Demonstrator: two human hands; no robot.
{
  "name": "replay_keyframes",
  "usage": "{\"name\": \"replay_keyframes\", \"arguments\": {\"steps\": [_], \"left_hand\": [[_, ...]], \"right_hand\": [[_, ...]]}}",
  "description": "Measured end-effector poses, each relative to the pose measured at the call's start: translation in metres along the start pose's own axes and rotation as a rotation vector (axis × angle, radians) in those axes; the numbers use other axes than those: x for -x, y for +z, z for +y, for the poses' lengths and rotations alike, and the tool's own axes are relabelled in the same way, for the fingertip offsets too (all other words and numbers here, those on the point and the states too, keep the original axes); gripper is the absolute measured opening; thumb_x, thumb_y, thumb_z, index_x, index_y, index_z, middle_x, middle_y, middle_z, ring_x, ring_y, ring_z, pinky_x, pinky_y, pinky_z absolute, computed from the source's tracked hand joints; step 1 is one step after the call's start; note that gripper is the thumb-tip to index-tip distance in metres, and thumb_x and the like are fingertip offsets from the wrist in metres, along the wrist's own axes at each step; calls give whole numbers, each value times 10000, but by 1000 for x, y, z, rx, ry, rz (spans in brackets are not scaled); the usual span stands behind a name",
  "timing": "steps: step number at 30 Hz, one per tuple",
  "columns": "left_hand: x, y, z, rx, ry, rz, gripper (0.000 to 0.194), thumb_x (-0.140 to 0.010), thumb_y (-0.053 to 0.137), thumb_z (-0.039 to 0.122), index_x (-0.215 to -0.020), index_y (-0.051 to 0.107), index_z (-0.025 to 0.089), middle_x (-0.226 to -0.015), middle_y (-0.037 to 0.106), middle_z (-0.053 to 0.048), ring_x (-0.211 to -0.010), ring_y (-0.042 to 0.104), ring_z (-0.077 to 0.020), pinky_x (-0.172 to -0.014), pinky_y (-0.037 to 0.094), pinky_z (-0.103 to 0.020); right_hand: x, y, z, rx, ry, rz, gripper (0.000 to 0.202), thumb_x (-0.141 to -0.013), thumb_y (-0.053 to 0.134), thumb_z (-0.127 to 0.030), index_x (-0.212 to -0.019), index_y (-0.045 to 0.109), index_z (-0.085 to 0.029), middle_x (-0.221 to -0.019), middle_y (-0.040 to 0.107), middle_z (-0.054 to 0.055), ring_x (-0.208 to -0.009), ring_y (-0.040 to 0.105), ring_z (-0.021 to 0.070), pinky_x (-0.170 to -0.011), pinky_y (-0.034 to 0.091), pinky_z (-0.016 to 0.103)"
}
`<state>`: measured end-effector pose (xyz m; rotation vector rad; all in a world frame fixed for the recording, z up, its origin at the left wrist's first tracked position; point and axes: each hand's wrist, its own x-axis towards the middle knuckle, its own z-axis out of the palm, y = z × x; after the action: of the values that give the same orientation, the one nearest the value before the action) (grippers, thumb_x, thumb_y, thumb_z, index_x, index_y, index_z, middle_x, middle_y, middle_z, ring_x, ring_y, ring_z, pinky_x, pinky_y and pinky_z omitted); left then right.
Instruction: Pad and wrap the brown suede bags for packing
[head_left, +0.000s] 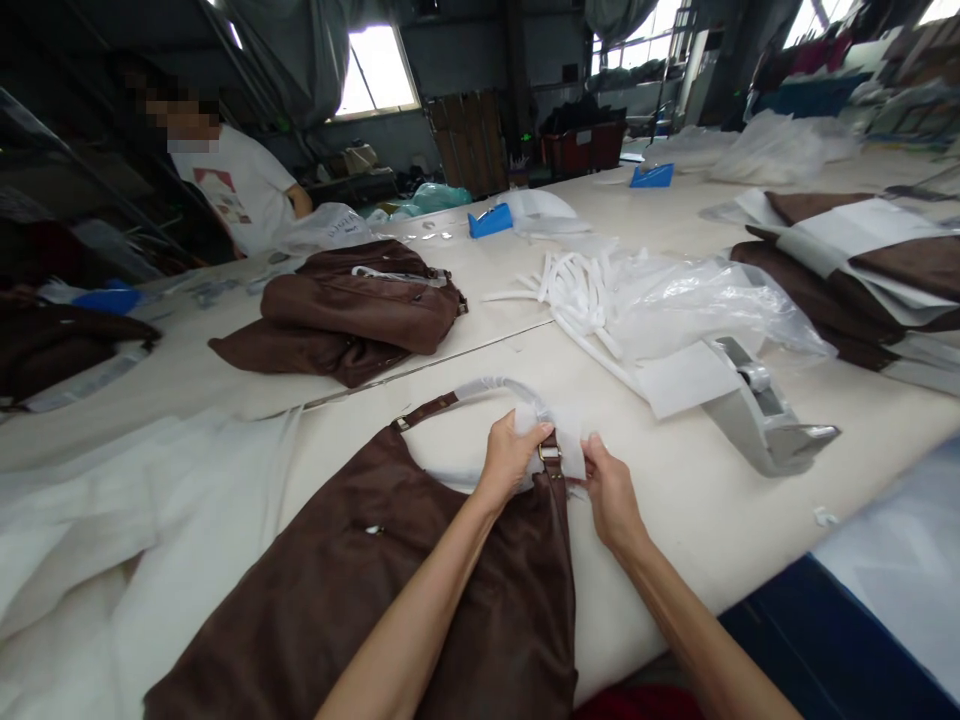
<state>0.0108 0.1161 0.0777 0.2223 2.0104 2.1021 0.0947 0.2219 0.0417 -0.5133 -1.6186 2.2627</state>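
Note:
A brown handbag [420,580] lies on the table in front of me, its strap arched away from me. White wrapping covers much of the strap [487,385]. My left hand [510,455] is closed on the strap near its right buckle [550,453], thumb on top. To the right of the buckle, my right hand [609,490] pinches the edge of a thin white sheet [571,440] that sits against the strap. The fingertips under the sheet are partly hidden.
A grey tape dispenser [772,420] stands to the right, by a pile of white strips [581,290] and clear plastic bags [712,300]. More brown bags lie at left [360,310] and right [840,290]. Blue dispensers [491,220] sit farther back. A person [232,185] stands across the table.

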Motion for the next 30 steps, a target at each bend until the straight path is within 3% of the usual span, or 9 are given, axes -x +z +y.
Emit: {"name": "replay_keyframes", "arguments": {"steps": [2,5,10,14,17,20,25,30], "left_hand": [[3,-1,4,33,-14,1,294,-607,802,353,-754,656,145,-720,668,-5,-642,572,-146,-638,468,-255],[4,-2,8,61,-25,9,301,-595,815,353,-752,667,142,-714,676,-8,-645,585,-150,-649,478,-259],[1,-8,5,83,-48,14,334,-575,847,350,-776,686,137,-743,693,-16,-667,599,-151,-657,484,-250],[2,-15,2,116,-105,-29,459,-622,834,441,-929,685,135,-856,723,-61,-724,646,-179,-684,515,-274],[3,-18,2,115,-136,-84,521,-659,798,501,-1004,679,130,-895,725,-91,-721,657,-193,-656,523,-284],[3,-18,4,70,-104,-75,485,-663,793,476,-981,674,130,-846,709,-66,-679,626,-167,-623,497,-256],[1,-16,7,-82,49,40,309,-659,777,366,-846,667,145,-752,655,-3,-679,552,-143,-635,437,-229],[8,-13,7,-196,140,124,174,-686,742,309,-727,628,184,-650,572,40,-652,478,-133,-634,382,-225]], "right_hand": [[-3,2,0,-216,124,-22,474,-811,599,-636,-830,700,-174,-766,681,60,-739,613,222,-669,480,339],[-6,11,4,-295,177,-7,407,-717,751,-557,-881,694,-188,-820,722,42,-731,637,219,-634,489,317],[-3,25,7,-342,159,-52,392,-778,710,-534,-979,720,-198,-985,743,53,-836,660,226,-680,514,314],[-3,28,2,-470,173,-152,366,-781,711,-476,-991,745,-179,-961,753,72,-901,669,252,-770,523,351],[-4,28,0,-542,224,-156,328,-779,714,-437,-974,755,-176,-934,755,71,-925,668,258,-807,523,360],[-2,29,2,-547,237,-137,322,-782,719,-433,-980,755,-180,-923,753,65,-928,666,256,-823,519,360],[3,35,7,-478,145,-102,439,-853,628,-569,-1011,733,-173,-918,731,67,-897,640,238,-824,495,354],[7,47,3,-299,75,-42,375,-809,681,-568,-831,665,-194,-790,645,11,-767,555,179,-717,457,295]]}}
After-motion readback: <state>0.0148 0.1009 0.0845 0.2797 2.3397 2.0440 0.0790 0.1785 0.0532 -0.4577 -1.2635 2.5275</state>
